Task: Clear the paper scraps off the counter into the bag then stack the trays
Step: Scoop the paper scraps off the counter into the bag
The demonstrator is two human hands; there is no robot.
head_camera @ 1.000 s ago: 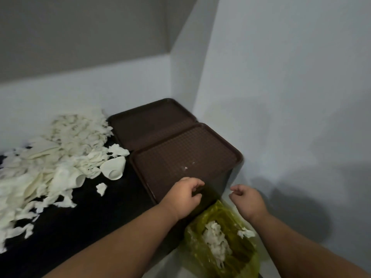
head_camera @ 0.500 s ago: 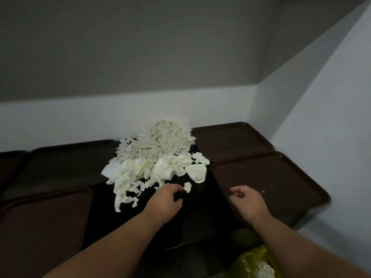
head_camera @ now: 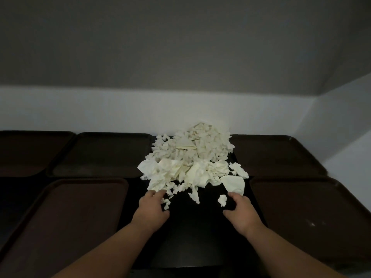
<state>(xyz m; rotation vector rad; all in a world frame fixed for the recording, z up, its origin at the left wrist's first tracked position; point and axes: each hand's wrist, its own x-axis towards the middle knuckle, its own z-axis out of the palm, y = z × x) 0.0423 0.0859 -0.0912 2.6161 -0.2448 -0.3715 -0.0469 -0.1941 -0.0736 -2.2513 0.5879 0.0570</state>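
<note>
Now | left hand (head_camera: 151, 212), right hand (head_camera: 241, 213) loosely curled, empty | trays (head_camera: 80, 217) flank paper scraps (head_camera: 190, 163) | wall (head_camera: 120, 109) behind

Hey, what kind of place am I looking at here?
Probably a cafeteria or food-court clearing station: several identical brown serving trays lie side by side on a dark counter, with a heap of torn paper scraps between them.

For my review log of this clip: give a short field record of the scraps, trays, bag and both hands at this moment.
scraps: white paper scraps piled on the dark counter, against the back wall
trays: five brown trays in view, side by side, not stacked
bag: not in view
left hand: fingers reaching the pile's near edge
right hand: beside a small loose scrap, holding nothing
stage: scraps not yet cleared
</note>
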